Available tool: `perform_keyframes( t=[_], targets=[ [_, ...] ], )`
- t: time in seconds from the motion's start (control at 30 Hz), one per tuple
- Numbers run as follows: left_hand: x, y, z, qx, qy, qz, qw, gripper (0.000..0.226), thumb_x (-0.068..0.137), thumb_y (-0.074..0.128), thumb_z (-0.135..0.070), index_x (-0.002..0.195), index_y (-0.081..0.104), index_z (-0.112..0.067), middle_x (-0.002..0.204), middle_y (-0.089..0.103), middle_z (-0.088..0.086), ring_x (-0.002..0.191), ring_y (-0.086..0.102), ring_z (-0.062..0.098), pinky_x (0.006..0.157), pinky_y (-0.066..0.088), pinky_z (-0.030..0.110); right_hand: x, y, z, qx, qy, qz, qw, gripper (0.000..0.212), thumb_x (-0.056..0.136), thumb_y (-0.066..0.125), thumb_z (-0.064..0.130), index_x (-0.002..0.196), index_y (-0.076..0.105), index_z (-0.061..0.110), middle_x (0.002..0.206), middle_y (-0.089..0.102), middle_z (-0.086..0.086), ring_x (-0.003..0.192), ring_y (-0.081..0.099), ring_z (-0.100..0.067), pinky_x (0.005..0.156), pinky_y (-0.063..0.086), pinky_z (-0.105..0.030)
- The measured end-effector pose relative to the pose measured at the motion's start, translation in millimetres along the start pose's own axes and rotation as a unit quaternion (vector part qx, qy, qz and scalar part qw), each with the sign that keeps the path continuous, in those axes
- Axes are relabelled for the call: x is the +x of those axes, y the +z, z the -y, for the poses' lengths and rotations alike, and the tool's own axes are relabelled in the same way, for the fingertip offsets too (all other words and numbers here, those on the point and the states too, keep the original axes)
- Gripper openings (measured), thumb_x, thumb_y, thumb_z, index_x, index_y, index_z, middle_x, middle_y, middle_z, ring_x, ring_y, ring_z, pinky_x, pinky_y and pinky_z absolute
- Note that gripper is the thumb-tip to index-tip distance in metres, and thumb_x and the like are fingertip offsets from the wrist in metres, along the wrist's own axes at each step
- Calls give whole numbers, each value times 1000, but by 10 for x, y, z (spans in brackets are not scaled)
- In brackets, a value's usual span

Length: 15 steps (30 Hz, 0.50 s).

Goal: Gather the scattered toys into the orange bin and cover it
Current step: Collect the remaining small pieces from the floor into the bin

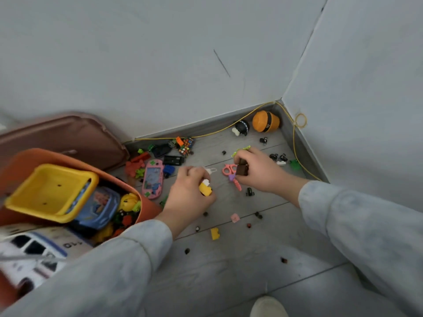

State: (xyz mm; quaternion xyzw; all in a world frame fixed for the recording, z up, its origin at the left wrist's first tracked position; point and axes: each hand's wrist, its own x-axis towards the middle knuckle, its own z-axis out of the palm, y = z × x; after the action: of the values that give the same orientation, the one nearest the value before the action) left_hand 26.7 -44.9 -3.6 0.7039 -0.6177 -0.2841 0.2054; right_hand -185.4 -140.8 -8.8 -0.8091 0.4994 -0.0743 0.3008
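The orange bin stands at the left, full of toys, with a yellow tub on top. My left hand is closed around a yellow and white brick just right of the bin. Over the floor further right, my right hand grips a dark brown block and a green piece. Pink toy scissors lie under it. A pink handheld game, a puzzle cube and an orange ball toy lie scattered toward the wall.
A brown lid leans against the wall behind the bin. A yellow cord runs along the skirting in the corner. Small pieces, a yellow brick and a pink one, dot the grey floor. A white toy bus lies lower left.
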Motion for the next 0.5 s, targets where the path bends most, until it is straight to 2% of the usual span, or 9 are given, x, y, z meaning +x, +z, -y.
perform_keyframes(
  t=[0.07,0.2,0.27,0.33,0.4,0.5],
  targets=[
    [-32,-178,-15,-5,35,-39,999,31,72,76,-30,93,54,-35,120,42,-4,104,55,14,90,50,29,11,-31,193,19,-24,-16,999,36,74,79,25,102,57,24,101,46,5,85,49,-12,67,35,-12],
    [-152,-617,-6,-15,79,-129,988,34,70,76,-26,94,54,-31,123,41,-3,114,54,11,96,50,31,33,-67,711,66,-68,-61,994,39,72,79,22,104,56,24,101,46,8,84,49,-9,70,37,-16],
    [-224,-821,61,-13,86,-166,982,33,71,77,-26,95,55,-30,125,41,-1,117,52,8,98,49,31,69,-60,974,99,-85,-84,988,40,71,80,22,104,57,25,103,49,7,88,50,-8,73,38,-12],
    [-328,-1020,181,-2,90,-193,977,31,73,78,-26,95,57,-27,125,42,2,117,47,2,100,45,24,99,-22,1271,126,-115,-89,981,39,71,80,22,104,58,23,104,51,8,90,50,-4,75,36,-6],
    [-432,-1189,348,23,73,-215,974,25,76,78,-26,94,59,-25,125,43,4,113,43,-2,97,38,16,127,33,1566,141,-151,-71,976,39,72,80,23,104,58,23,105,52,8,94,51,-5,80,39,-11],
    [-588,-1341,616,45,31,-228,972,19,80,74,-26,95,63,-25,128,46,8,125,41,5,100,35,13,155,158,1920,144,-199,-25,969,38,75,78,27,106,56,27,110,51,8,101,50,-4,89,41,-19]
  ],
)
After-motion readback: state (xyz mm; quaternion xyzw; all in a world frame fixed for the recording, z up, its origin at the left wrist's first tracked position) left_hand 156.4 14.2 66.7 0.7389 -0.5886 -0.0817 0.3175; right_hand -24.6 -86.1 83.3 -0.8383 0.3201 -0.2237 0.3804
